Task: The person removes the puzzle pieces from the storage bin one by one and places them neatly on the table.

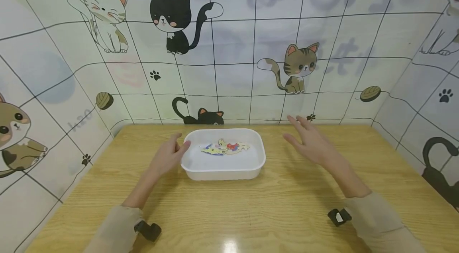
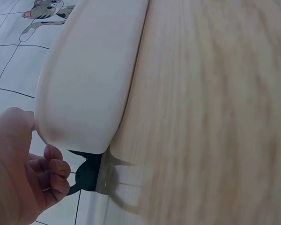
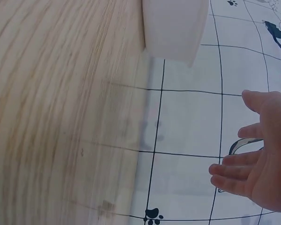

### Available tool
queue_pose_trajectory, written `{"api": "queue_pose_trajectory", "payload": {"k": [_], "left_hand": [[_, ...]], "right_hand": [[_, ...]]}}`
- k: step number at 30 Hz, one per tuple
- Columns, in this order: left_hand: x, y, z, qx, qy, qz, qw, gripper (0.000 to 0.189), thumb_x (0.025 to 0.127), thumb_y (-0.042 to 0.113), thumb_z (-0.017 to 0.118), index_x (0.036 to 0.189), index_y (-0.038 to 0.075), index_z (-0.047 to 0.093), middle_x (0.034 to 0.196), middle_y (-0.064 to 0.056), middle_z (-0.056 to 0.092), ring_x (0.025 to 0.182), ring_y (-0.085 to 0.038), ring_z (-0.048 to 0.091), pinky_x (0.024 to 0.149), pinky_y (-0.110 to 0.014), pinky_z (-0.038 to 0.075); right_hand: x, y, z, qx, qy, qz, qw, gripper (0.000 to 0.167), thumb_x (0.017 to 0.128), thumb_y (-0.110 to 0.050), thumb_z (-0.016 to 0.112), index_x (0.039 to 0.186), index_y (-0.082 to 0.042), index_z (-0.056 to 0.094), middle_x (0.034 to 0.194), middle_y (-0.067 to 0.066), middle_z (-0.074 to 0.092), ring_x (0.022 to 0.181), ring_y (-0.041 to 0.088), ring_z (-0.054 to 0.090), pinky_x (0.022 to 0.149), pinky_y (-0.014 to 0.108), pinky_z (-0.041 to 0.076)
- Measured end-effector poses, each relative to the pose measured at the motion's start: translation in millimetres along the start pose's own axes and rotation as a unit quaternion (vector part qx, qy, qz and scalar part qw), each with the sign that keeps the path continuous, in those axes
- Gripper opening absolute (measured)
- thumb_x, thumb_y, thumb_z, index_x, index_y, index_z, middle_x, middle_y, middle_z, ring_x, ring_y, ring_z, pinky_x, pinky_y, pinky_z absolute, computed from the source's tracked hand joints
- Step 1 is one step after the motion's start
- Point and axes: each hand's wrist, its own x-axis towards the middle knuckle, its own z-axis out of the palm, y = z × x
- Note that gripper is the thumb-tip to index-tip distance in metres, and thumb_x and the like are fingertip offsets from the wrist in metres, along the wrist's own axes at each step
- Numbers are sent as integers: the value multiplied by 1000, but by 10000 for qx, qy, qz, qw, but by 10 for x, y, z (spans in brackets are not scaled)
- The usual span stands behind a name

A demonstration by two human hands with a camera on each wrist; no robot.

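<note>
A white plastic tray (image 1: 222, 175) with rounded corners sits on the wooden table, towards the back wall. On its floor lie several small flat pieces (image 1: 232, 147) in yellow, blue, red and cream, bunched and overlapping. My left hand (image 1: 167, 156) pinches the tray's left rim, thumb over the edge and fingers curled along the outside. The left wrist view shows the thumb (image 2: 24, 121) at the rim and the fingertips against the outer wall. My right hand (image 1: 311, 143) hovers right of the tray, fingers spread and holding nothing. In the right wrist view, a gap separates it from the tray (image 3: 175, 28).
The wood-grain table (image 1: 229, 209) reaches back to a wall covering (image 1: 236, 46) printed with cats, paw marks and grid lines, which also closes in both sides. Each sleeve cuff carries a small black device, such as the one on the right wrist (image 1: 339, 217).
</note>
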Motion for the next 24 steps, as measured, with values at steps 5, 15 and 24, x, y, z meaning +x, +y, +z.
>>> {"api": "queue_pose_trajectory", "payload": {"k": [5, 15, 24], "left_hand": [[11, 10, 56, -298, 231, 94, 9992, 53, 103, 28, 56, 140, -8, 48, 74, -6, 54, 66, -19, 49, 58, -30, 41], [-12, 64, 126, -711, 547, 7, 9960, 37, 99, 10, 55, 131, -7, 57, 71, -5, 49, 63, -18, 45, 54, -26, 37], [5, 156, 231, -880, 460, 87, 9950, 39, 95, 8, 52, 131, -8, 55, 71, -4, 51, 60, -16, 46, 52, -25, 39]], "right_hand": [[52, -67, 37, 118, 60, -120, 9998, 70, 106, -47, 44, 160, -7, 24, 157, 30, 27, 138, 55, 32, 103, 73, 32], [146, -234, 137, 328, 83, -361, 9988, 63, 105, -41, 49, 155, -4, 35, 150, 30, 39, 128, 51, 48, 99, 68, 41], [292, -398, 265, 810, 184, -795, 9934, 50, 102, -26, 59, 144, 0, 49, 140, 23, 54, 115, 39, 62, 93, 54, 51]]}}
